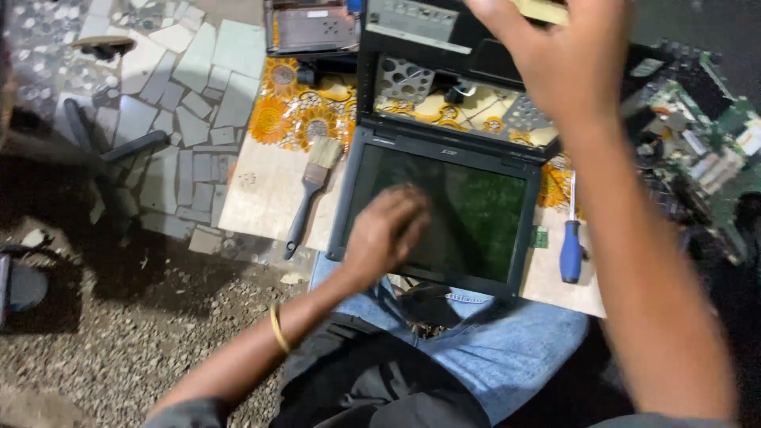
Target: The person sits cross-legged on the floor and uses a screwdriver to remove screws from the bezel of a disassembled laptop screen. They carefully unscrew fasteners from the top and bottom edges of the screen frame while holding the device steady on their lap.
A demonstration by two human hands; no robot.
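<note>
laptop screen panel (pixel 444 210) lies flat in front of you, dark glass up, its near edge over your lap on the blue cloth (pixel 507 349) and its far edge up against the stripped laptop base (pixel 452 87). your left hand (pixel 386 230) is on the glass, lower left part of the panel, fingers curled down w/ tips pressing the surface; it's blurred, so can't tell if it's got anything under it, but it grips nothing you can see. your right hand (pixel 567 59) is raised well above the base, beyond the panel's far right corner, not touching panel. it's pinched on a small pale flat piece (pixel 543 9) at the top edge of frame; what that piece is, can't tell.

outward from there: base is open, bare metal frame w/ holes, sunflower-print cloth (pixel 297 115) showing thru it and spreading to its left. paint brush (pixel 311 190) w/ black handle lies just left of the panel on a pale slab (pixel 261 198), bristles pointing away from you. blue-handled screwdriver (pixel 571 238) lies just right of the panel, tip pointing away. green circuit boards (pixel 697 143) piled further right, well apart from both hands. another dark laptop part (pixel 313 28) sits beyond the cloth at top. gravel and broken-tile floor (pixel 158 119) on your left. yellow bangle (pixel 278 327) on your left wrist.
</note>
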